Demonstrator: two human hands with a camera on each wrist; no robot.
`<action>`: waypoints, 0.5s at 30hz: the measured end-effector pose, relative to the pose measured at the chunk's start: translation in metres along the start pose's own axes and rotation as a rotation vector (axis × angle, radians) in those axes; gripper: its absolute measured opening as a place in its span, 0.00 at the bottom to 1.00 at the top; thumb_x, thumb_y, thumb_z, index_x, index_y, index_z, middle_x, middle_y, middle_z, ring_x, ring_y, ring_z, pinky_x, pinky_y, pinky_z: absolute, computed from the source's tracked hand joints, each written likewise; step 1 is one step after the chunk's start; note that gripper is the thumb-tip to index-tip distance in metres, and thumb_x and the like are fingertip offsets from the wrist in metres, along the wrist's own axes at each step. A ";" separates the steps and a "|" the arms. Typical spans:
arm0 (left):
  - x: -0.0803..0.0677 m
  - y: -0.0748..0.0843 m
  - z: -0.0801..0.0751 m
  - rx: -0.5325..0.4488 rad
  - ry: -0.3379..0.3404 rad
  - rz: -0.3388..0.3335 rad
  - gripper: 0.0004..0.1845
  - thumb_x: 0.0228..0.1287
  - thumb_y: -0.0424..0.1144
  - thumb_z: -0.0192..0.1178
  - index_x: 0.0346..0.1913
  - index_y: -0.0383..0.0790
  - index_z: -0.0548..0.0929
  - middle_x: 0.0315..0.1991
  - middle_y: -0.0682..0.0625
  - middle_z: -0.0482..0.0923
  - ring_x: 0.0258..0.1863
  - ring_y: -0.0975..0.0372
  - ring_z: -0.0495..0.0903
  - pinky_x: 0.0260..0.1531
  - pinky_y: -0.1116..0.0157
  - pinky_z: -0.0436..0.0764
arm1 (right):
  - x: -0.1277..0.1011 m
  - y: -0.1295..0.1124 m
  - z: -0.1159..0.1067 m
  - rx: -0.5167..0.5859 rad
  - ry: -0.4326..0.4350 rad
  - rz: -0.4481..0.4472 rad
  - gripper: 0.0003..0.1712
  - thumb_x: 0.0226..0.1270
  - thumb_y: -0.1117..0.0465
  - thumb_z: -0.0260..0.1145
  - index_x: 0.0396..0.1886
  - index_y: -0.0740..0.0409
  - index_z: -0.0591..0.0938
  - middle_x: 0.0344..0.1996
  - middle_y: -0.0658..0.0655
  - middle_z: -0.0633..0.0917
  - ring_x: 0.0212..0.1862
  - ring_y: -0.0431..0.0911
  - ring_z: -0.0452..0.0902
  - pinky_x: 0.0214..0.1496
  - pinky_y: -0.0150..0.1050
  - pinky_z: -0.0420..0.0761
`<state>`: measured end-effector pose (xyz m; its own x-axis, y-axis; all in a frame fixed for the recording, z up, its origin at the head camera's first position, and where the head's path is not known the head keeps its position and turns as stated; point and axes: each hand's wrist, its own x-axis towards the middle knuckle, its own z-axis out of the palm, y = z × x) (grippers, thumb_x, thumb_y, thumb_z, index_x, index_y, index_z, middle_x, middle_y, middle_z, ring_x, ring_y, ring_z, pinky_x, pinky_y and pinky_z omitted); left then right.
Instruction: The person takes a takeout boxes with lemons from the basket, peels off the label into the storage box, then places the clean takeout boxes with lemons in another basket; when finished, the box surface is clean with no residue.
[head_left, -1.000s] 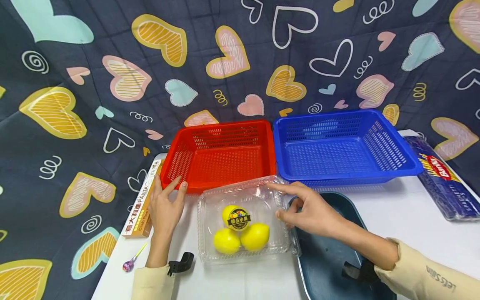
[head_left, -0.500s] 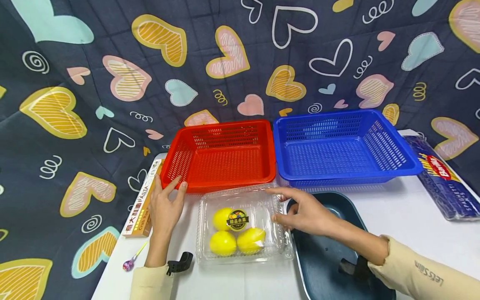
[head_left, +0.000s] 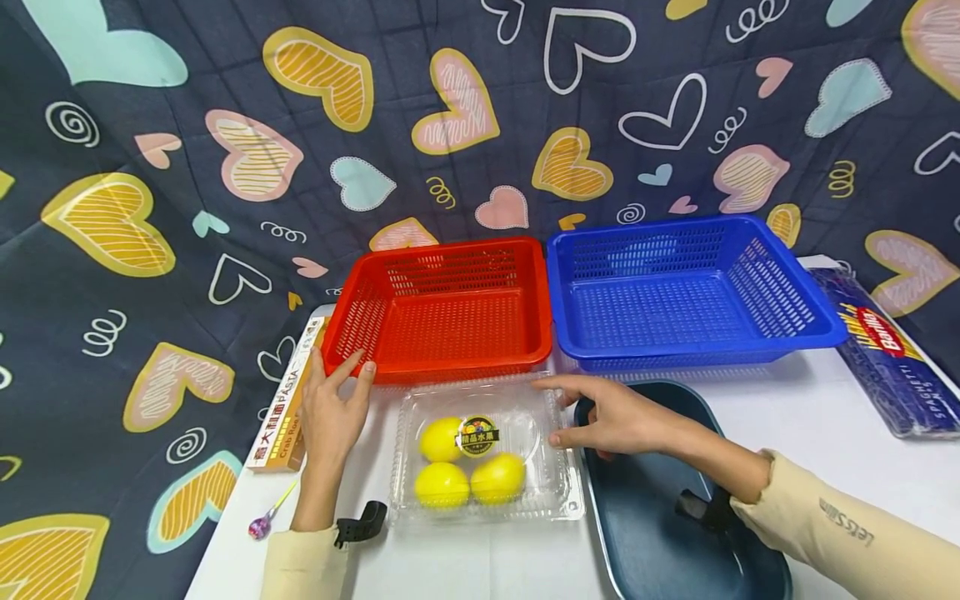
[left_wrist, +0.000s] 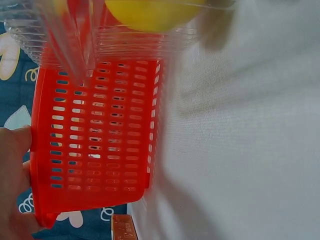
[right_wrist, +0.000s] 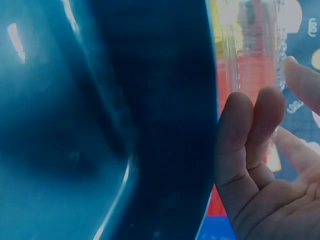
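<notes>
From the head view, a clear plastic box (head_left: 486,454) with three yellow lemons (head_left: 471,467) sits on the white table (head_left: 817,417), just in front of the red basket (head_left: 442,312). The right hand (head_left: 611,417) touches the box's right edge with straight, spread fingers. The left hand (head_left: 330,417) rests flat with its fingers loose, tips at the red basket's rim. A blue basket (head_left: 686,292) stands beside the red one. In the left wrist view, the red basket (left_wrist: 95,135) fills the middle and a lemon (left_wrist: 150,12) shows at the top. In the right wrist view, the fingers (right_wrist: 250,135) lie beside the box's clear wall (right_wrist: 250,50), next to a dark blue tray (right_wrist: 100,125).
</notes>
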<state>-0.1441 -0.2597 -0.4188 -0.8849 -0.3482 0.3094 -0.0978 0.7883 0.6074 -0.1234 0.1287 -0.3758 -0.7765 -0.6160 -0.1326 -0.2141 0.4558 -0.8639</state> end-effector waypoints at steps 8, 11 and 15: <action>0.000 0.000 0.000 0.001 0.000 0.004 0.25 0.71 0.58 0.58 0.65 0.50 0.83 0.81 0.35 0.52 0.73 0.32 0.63 0.63 0.29 0.60 | 0.005 0.005 0.002 -0.031 -0.030 0.016 0.41 0.63 0.53 0.75 0.75 0.47 0.70 0.59 0.70 0.78 0.13 0.42 0.72 0.17 0.37 0.79; 0.000 0.000 0.000 0.002 -0.005 0.004 0.25 0.71 0.57 0.58 0.65 0.50 0.82 0.81 0.34 0.52 0.73 0.31 0.63 0.64 0.29 0.59 | 0.006 0.005 0.003 -0.041 -0.041 0.016 0.42 0.64 0.53 0.75 0.76 0.47 0.69 0.61 0.72 0.77 0.12 0.41 0.71 0.16 0.36 0.78; 0.000 0.001 -0.001 0.003 -0.003 0.005 0.25 0.71 0.57 0.58 0.64 0.50 0.83 0.81 0.34 0.52 0.73 0.31 0.62 0.63 0.28 0.59 | 0.007 0.005 0.005 -0.063 -0.039 0.014 0.42 0.63 0.53 0.75 0.75 0.47 0.69 0.62 0.72 0.77 0.12 0.41 0.72 0.16 0.36 0.78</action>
<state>-0.1434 -0.2596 -0.4177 -0.8869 -0.3429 0.3096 -0.0951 0.7913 0.6040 -0.1270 0.1240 -0.3833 -0.7562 -0.6333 -0.1644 -0.2412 0.5034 -0.8297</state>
